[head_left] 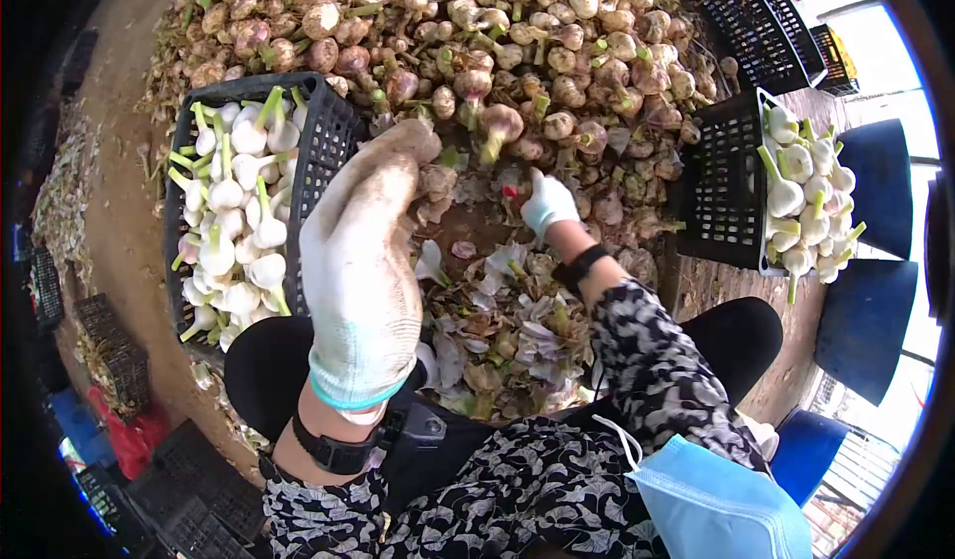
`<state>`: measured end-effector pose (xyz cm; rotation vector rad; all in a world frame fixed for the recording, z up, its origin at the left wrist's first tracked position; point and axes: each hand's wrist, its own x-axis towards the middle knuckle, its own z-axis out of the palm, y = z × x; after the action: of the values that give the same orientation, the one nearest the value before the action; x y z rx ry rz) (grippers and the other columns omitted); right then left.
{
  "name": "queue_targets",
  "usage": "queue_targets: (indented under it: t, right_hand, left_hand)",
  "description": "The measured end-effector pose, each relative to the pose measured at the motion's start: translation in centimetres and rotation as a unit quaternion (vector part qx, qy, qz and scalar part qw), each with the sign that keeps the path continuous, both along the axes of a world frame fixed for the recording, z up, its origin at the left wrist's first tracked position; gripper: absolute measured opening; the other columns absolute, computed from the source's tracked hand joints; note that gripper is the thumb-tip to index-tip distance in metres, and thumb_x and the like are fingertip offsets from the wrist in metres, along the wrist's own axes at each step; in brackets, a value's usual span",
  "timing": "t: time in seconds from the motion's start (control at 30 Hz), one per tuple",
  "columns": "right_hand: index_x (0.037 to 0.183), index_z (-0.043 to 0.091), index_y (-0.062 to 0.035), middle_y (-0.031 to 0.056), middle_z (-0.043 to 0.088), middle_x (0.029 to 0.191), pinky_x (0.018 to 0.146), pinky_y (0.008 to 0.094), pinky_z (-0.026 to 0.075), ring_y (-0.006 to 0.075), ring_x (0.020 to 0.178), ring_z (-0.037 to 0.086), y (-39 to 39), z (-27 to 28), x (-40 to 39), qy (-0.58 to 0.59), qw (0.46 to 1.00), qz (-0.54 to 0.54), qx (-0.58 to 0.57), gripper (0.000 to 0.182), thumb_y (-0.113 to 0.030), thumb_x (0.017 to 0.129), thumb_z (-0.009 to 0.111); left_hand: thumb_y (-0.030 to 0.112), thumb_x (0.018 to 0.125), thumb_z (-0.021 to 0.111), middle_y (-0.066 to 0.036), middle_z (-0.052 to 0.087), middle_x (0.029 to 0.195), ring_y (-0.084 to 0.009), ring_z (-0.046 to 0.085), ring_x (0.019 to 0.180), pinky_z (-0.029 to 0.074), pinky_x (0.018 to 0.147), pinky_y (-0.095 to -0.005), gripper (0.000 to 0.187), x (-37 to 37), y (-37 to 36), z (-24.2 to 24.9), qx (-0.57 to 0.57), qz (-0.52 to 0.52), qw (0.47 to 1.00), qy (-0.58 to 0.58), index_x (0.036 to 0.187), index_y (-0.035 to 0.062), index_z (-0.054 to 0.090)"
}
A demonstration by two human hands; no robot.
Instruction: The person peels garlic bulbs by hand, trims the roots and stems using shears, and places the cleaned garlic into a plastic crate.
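From my end the garlic pile (617, 82) looks earthy: brownish, papery bulbs, some blushed purple, with greenish stem stubs. Left of the pile, a black crate (333, 126) holds smooth white bulbs (227, 196) with pale green stems; a second crate (718, 181) of them stands to its right. At the pile's near edge are the gloved left hand (366, 236), its fingers' hold hidden from me, and right hand (550, 206), fingers curled by something red (510, 191), grip unclear.

Before me, the garlic heap (617, 72) lies far, the peelings (522, 350) near, between my knees (746, 338). Left of my left hand (366, 251) stands one crate (330, 126), right of my right hand (549, 207) another crate (718, 191) — both with garlic bulbs (229, 196) in them.
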<state>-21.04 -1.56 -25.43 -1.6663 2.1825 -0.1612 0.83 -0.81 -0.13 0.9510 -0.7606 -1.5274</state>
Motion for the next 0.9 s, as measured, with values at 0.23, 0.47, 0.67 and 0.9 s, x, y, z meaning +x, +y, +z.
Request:
queue_targets:
  t: [0.23,0.47,0.67,0.9]
  right_hand:
    - [0.11,0.059,-0.005,0.0038,0.063,0.107,0.084,0.0291,0.048,0.0164,0.098,0.06,1.3,7.0,1.5,-0.833,0.518,-0.193,-0.014,0.027,-0.025,0.092,0.053]
    - [0.127,0.042,0.0016,0.0108,0.056,0.117,0.094,0.0311,0.043,0.0187,0.107,0.055,3.2,17.4,6.4,-0.774,0.604,-0.066,-0.18,0.053,-0.013,0.083,0.068]
    - [0.124,0.049,-0.0009,0.0035,0.059,0.1,0.077,0.0262,0.045,0.0128,0.086,0.055,3.8,20.9,2.0,-0.675,0.723,-0.082,-0.124,0.039,-0.017,0.089,0.057]
    - [0.112,0.054,0.0083,0.0077,0.065,0.094,0.073,0.0257,0.048,0.0115,0.083,0.058,3.9,21.2,1.9,-0.32,0.884,0.087,-0.328,0.04,-0.022,0.088,0.063]
  left_hand:
    - [0.015,0.091,0.048,-0.009,0.061,0.108,-0.0148,0.056,0.099,0.039,0.092,-0.0264,0.033,0.1,0.2,0.1,0.013,0.012,0.998,-0.058,0.113,-0.0068,0.058]
    - [0.02,0.095,0.046,-0.01,0.059,0.108,-0.0199,0.058,0.097,0.047,0.088,-0.0352,0.031,-2.3,0.9,-2.6,0.026,-0.189,0.982,-0.006,0.117,0.0002,0.052]
    - [0.018,0.093,0.05,-0.012,0.059,0.109,-0.02,0.058,0.1,0.046,0.091,-0.0339,0.037,-3.1,0.3,-0.2,0.071,-0.138,0.985,0.079,0.122,-0.0054,0.049]
    - [0.001,0.069,0.077,-0.012,0.056,0.11,-0.0194,0.056,0.101,0.045,0.09,-0.029,0.052,-4.3,1.5,-1.2,-0.263,-0.057,0.89,-0.369,0.115,-0.0075,0.054]
